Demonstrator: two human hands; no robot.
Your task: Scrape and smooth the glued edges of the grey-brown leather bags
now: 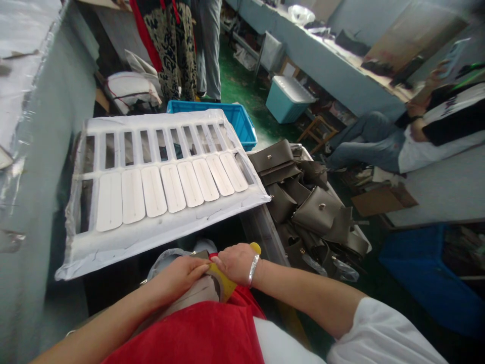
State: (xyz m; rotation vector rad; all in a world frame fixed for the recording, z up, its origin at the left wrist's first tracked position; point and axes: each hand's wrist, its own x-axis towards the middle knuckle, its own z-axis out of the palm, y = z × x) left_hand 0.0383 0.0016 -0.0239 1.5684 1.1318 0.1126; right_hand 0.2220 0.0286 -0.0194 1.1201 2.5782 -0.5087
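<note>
My right hand (237,264) is closed around a tool with a yellow, rounded handle end (256,247) and a red part at its other side; its working tip is hidden. Close beside it, my left hand (185,275) has its fingers pressed together, the tips meeting the right hand near the red part. What they pinch is covered. Under both hands lies a beige-grey rounded form (197,292) with a yellow band (227,287) at its right end. A bit of olive material (202,254) with a small metal piece shows just behind my left fingers.
Ahead, a white slotted rack (159,218) carries a row of white rounded strips (176,187). Olive bags (318,210) are heaped to the right. Behind stands a blue crate (242,121). One person stands beyond the rack; another sits at right, holding a phone (452,55).
</note>
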